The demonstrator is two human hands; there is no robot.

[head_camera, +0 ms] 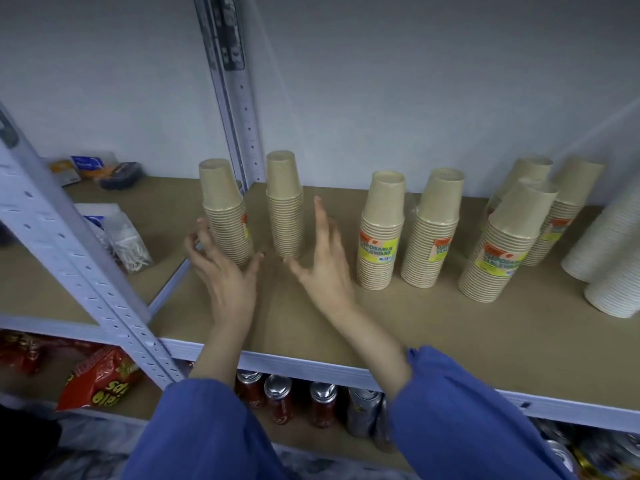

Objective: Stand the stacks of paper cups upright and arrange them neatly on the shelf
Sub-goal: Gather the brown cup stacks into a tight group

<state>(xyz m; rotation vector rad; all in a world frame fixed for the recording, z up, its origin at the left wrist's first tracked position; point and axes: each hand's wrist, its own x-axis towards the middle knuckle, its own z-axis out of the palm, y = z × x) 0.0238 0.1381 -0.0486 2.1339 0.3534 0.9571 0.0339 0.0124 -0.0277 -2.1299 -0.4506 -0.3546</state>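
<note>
Several stacks of tan paper cups stand upright, rims down, on the brown shelf board (398, 327). The leftmost stack (227, 216) and its neighbour (284, 206) stand near the grey upright post. My left hand (221, 271) is open, fingers spread around the base of the leftmost stack, close to it or just touching. My right hand (325, 258) is open in front of and just right of the second stack, holding nothing. Two labelled stacks (381, 233) (434, 233) stand in the middle. Three more stacks (505, 244) cluster to the right.
White cup stacks (609, 251) lean at the far right. A grey metal post (239, 109) rises behind the left stacks, another (69, 244) crosses the left foreground. Bagged items (121, 244) lie on the left shelf. Cans (322, 403) and a red snack bag (100, 379) sit below.
</note>
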